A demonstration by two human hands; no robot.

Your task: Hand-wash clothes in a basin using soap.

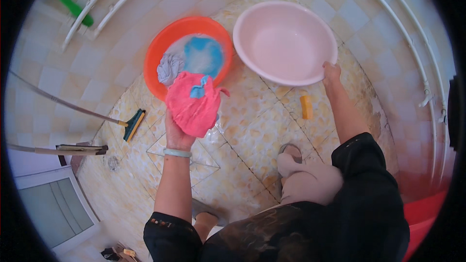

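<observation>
Probably soft and heavy if soaked, the pink cloth (194, 106) is at the near edge of the orange basin (151, 75), held from beneath by the left hand (178, 136), fingers hidden; gather its middle. The right hand (332, 73) clasps the stiffer pale basin (286, 43) by its rim.
</observation>
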